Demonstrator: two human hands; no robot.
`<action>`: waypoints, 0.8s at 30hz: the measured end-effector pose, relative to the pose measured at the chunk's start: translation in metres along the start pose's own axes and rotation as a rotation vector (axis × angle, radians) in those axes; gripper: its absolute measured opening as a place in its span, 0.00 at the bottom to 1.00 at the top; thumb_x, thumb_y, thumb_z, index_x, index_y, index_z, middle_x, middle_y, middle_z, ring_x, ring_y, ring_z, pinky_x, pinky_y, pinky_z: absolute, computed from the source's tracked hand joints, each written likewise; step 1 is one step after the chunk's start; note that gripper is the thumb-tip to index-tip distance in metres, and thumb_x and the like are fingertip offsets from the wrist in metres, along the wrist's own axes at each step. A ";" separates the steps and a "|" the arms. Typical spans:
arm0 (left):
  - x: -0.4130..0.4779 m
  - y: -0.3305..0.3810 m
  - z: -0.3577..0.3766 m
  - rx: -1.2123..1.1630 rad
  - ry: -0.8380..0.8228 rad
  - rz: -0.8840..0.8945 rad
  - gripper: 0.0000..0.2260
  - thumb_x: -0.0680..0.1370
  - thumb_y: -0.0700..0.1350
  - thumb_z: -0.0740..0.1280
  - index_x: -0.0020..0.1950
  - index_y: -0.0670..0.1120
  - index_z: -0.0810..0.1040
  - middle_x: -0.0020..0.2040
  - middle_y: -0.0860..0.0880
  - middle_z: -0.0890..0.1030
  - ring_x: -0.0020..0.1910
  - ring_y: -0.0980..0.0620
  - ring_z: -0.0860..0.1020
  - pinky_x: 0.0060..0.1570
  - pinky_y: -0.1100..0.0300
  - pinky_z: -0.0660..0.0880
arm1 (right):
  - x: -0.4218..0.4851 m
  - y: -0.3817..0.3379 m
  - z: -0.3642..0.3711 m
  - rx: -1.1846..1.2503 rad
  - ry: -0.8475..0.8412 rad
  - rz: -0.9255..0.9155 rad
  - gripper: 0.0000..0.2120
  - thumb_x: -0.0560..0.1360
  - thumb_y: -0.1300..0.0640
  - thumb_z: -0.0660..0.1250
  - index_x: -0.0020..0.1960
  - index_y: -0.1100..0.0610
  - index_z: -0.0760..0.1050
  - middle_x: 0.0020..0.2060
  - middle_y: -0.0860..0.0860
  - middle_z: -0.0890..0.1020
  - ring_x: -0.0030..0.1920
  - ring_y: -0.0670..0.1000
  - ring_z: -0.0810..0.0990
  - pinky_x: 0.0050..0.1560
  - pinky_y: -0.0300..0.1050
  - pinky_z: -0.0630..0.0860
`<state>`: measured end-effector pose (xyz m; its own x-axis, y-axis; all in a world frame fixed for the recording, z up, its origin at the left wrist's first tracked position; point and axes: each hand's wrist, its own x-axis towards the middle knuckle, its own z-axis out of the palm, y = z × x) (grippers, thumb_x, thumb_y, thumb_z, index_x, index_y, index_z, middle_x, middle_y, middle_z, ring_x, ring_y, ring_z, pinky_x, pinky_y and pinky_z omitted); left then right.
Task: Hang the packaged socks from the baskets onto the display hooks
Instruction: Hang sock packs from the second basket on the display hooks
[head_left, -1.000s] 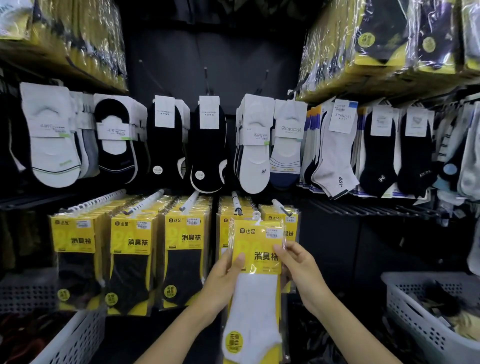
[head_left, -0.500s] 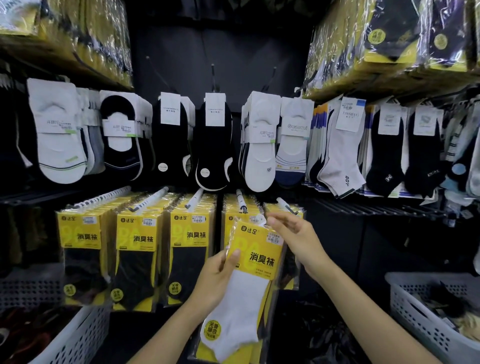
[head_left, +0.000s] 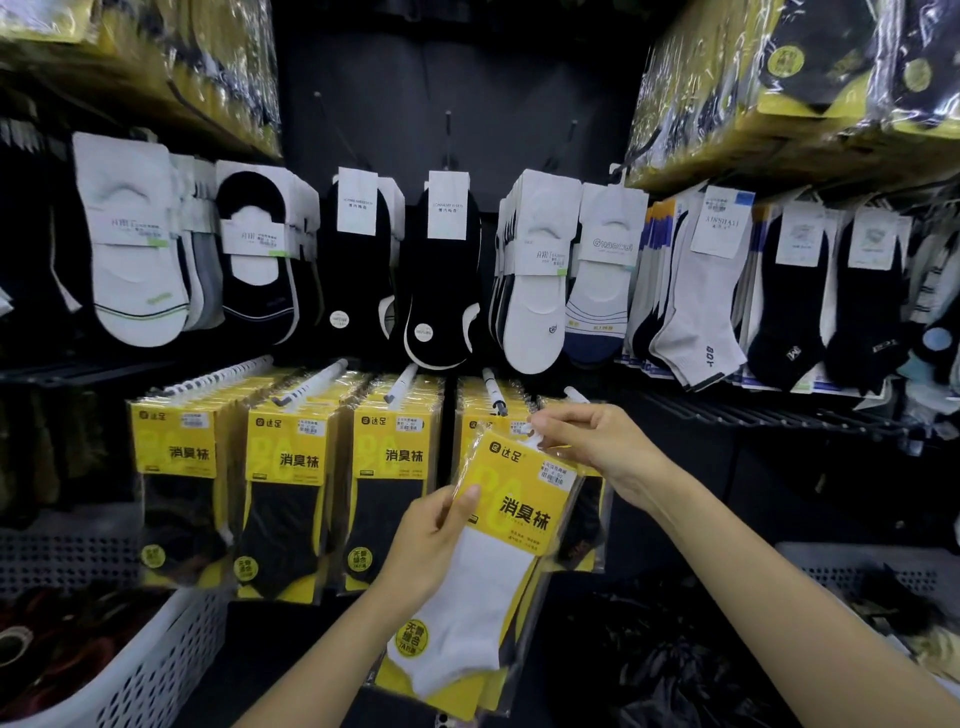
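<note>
A yellow pack with a white sock (head_left: 498, 545) is tilted in front of the lower row of hooks. My left hand (head_left: 431, 540) grips its left edge at mid height, thumb on the front. My right hand (head_left: 592, 441) pinches the white hanger tab at the pack's top right corner, just below the tip of a white display hook (head_left: 575, 395). Another hook (head_left: 493, 389) to its left carries yellow packs (head_left: 483, 421). Three more hooks further left are full of yellow packs with black socks (head_left: 285, 483).
A white perforated basket (head_left: 150, 670) sits at the lower left and another basket (head_left: 841, 571) at the lower right, both holding goods. Above hang rows of loose socks (head_left: 535, 280) on card labels. Bundled packs fill the top shelves (head_left: 779, 93). Black plastic lies on the floor.
The pack has tilted, its top swung right and up toward the rightmost hook. My right hand moved from the pack's right side up to its hanger tab; my left hand shifted lower left.
</note>
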<state>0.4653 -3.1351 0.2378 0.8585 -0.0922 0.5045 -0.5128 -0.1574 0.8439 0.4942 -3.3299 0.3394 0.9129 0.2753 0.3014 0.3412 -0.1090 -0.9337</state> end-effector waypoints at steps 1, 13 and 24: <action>0.000 -0.001 -0.001 -0.031 -0.015 -0.004 0.38 0.69 0.73 0.58 0.46 0.36 0.77 0.38 0.43 0.73 0.41 0.51 0.70 0.43 0.53 0.65 | 0.001 0.001 0.001 0.068 0.001 0.031 0.03 0.64 0.56 0.76 0.38 0.52 0.86 0.40 0.48 0.86 0.38 0.43 0.84 0.39 0.31 0.77; 0.005 0.009 -0.016 -0.130 -0.011 -0.107 0.15 0.68 0.55 0.71 0.50 0.48 0.82 0.47 0.51 0.85 0.48 0.51 0.83 0.46 0.61 0.79 | -0.002 -0.002 0.009 0.264 0.028 0.075 0.06 0.71 0.65 0.72 0.44 0.55 0.81 0.36 0.50 0.85 0.36 0.45 0.83 0.39 0.33 0.79; 0.011 0.021 -0.014 -0.160 0.176 -0.100 0.18 0.64 0.53 0.75 0.49 0.46 0.80 0.45 0.53 0.85 0.45 0.56 0.83 0.43 0.66 0.79 | -0.008 0.008 0.021 0.206 0.274 -0.277 0.09 0.71 0.60 0.74 0.47 0.53 0.76 0.39 0.49 0.85 0.40 0.46 0.84 0.38 0.35 0.78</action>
<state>0.4644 -3.1254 0.2634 0.8988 0.0905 0.4289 -0.4308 0.0019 0.9024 0.4848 -3.3130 0.3255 0.8286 0.0005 0.5599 0.5549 0.1332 -0.8212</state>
